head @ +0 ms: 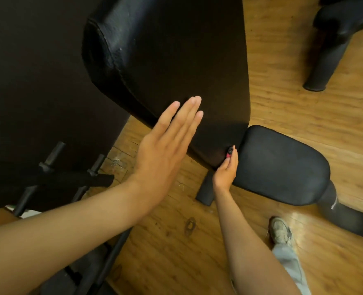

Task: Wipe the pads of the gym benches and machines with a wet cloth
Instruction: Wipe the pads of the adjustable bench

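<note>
1. Back pad (176,60): big, black, tilted up; no cloth shows anywhere in view.
2. Seat pad (283,167): lies just beside the back pad's low end.
3. Left hand (165,143): flat, fingers straight, against the back pad's edge.
4. Right hand (226,169): pinches a small red-black knob (230,151) between the pads.
5. Judgement: the bench is being adjusted, not wiped; next, fetch the wet cloth.

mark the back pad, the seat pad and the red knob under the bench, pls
back pad (176,60), head view: middle of its black face.
seat pad (283,167), head view: centre of its top.
red knob (229,152), head view: the knob between the two pads, held by the right hand (226,169).
</note>
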A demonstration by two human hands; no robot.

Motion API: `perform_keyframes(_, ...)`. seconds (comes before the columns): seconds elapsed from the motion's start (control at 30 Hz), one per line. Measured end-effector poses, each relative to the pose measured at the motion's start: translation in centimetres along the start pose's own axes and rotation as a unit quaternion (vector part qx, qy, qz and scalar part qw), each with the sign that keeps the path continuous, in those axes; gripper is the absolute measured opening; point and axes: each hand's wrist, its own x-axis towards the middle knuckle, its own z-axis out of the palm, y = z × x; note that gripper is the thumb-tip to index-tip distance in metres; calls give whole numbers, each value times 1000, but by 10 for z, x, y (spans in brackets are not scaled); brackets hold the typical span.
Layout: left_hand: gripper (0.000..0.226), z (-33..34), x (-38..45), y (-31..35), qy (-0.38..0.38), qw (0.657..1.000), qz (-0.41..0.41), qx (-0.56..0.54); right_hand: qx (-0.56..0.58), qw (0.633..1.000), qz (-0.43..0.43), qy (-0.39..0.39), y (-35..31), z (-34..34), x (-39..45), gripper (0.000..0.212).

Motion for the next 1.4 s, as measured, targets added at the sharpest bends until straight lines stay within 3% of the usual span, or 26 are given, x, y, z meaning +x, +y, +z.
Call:
perform_keyframes(0.27,99,3,4,15,-11,1000,0,18,29,992,121,2,30,-7,15,42)
perform_keyframes(0.53,90,-3,-6,-6,-66,997,35,-3,-18,997,-75,-32,-66,-3,-37,47)
perform_keyframes(0.93,98,-41,-25,-96,-57,994,-52,-72,-15,953,-269,-136,-248,-12,-102,50)
perform_keyframes(1.13,93,-52,-31,-117,-41,972,-123,-194,-185,895,-352,-202,-295,-48,-98,70)
perform_keyframes(1.27,85,-66,-35,-86,-24,927,-185,-324,-374,809,-392,-230,-302,-82,-88,92)
perform_keyframes(1.4,78,-76,-32,-63,-10,877,-241,-415,-495,711,-424,-264,-301,-113,-82,96)
